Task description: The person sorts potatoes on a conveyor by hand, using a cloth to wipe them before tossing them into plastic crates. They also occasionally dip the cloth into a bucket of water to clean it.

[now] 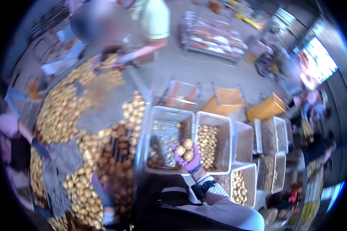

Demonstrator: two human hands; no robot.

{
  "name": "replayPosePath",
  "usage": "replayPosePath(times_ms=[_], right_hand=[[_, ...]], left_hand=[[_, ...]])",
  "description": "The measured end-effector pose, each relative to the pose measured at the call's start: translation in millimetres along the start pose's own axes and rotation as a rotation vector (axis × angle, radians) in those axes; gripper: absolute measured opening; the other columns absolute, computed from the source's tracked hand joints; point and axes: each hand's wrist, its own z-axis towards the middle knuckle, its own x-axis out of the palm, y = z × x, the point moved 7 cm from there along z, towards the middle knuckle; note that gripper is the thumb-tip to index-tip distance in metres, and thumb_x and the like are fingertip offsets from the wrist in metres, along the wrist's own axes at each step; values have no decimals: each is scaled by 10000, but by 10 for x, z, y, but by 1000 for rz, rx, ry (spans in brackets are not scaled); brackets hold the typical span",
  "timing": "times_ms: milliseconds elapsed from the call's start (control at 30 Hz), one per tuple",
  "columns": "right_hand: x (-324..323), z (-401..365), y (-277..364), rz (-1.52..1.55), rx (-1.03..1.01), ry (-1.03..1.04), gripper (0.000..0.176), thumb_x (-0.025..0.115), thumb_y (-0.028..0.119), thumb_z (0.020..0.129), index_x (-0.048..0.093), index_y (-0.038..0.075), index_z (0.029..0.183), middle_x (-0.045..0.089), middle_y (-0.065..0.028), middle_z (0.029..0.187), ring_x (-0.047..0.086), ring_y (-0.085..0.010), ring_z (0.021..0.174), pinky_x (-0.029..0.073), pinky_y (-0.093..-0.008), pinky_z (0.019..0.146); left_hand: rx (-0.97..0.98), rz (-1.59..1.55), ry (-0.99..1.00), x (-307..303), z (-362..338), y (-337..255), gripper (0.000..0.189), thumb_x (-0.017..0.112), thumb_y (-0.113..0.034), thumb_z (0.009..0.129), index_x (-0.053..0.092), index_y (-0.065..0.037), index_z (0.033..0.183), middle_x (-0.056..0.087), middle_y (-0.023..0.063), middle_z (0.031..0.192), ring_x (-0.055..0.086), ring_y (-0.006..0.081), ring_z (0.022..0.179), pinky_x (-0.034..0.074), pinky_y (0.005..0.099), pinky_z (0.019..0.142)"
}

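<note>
Right hand [189,162] cups three round produce pieces [187,144] above crates [169,110]; palm best kept level, fingers curled. Left hand [99,184] at produce heap [85,200], blurred; grip unclear.

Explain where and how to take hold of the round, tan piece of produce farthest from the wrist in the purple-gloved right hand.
Probably pinch the round tan piece across its widest part with fingertips, coming from above and the far side. Its rounded shape offers no handle, the right hand cradles it from below, and the other two pieces crowd its near side.
</note>
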Motion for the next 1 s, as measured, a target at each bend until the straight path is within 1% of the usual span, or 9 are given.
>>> replayPosePath(times_ms=[67, 133, 200, 367, 500, 533, 667, 767, 1000], right_hand=[[-492, -381, 942, -204, -289, -186, 744, 576, 699, 954, 583, 24, 1266, 651, -223, 1193, 687, -376, 993, 643, -499, 799], [-746, -865, 1756, -132, -508, -316, 451, 565, 504, 967, 558, 80, 1124, 560, -151, 978, 619, -303, 933, 651, -469, 794], [-947, -1327, 2659, -429, -876, -431, 438, 582, 486, 986, 565, 83, 1159, 572, -161, 1047, 618, -308, 974, 638, -471, 815], [-1211, -1011, 3252, -519, -915, -679, 395, 620, 429, 1017, 612, 100, 1236, 645, -142, 1133, 629, -272, 1045, 565, -425, 872], [-1786, 676, 2404, -1061, -835, -547, 372, 650, 383, 1041, 650, 114, 1297, 703, -127, 1201, 638, -243, 1102, 506, -389, 917], [-530, 636, 1237, -1619, -1085, -723, 497, 652, 363, 1031, 585, 36, 1399, 629, -203, 1359, 608, -324, 1237, 474, -456, 1062], [670, 1173, -1538, -2245, -939, 372, 648, 700, 324, 960, 510, 24, 1502, 501, -246, 1509, 452, -468, 1405, 354, -541, 1183], [1044, 1386, -2738, -2307, -727, 867, 708, 724, 358, 858, 515, 70, 1470, 481, -282, 1456, 447, -513, 1356, 343, -621, 1157], [1025, 2992, -3420, -2708, -880, 630, 779, 592, 463, 967, 374, 102, 1621, 355, -306, 1634, 287, -536, 1514, 177, -654, 1240]], left_hand=[[-109, -5, -36, -201, -132, -17, 700, 515, -432, 1078, 396, 54, 1567, 431, 241, 1589, 399, 389, 1476, 283, 490, 1242], [-74, 47, -30, -363, -307, 181, 641, 506, -363, 1091, 396, 56, 1565, 424, 244, 1593, 403, 393, 1476, 282, 490, 1246], [-84, -86, -91, -442, -402, 283, 629, 490, -348, 1102, 383, 60, 1569, 410, 247, 1603, 403, 398, 1482, 282, 490, 1248], [-140, -35, -145, -618, -482, 311, 644, 468, -366, 1114, 351, 52, 1591, 386, 247, 1627, 392, 387, 1500, 281, 484, 1250], [-132, 175, -171, -620, -657, 254, 610, 495, -344, 1099, 408, 23, 1579, 445, 224, 1595, 414, 389, 1472, 290, 494, 1240], [-136, 234, -172, -616, -736, 323, 612, 513, -340, 1086, 417, 9, 1579, 446, 226, 1593, 411, 402, 1471, 288, 512, 1240], [-9, 585, -119, -648, -736, 79, 781, 648, -555, 970, 470, -91, 1572, 470, 249, 1560, 396, 489, 1463, 264, 626, 1227], [-278, 794, 34, -605, -709, 78, 862, 687, -684, 871, 534, -140, 1521, 503, 245, 1530, 425, 505, 1434, 253, 687, 1201], [-503, 675, -8, -612, -481, 241, 930, 711, -734, 794, 543, -168, 1512, 516, 180, 1544, 455, 469, 1421, 254, 719, 1173]])
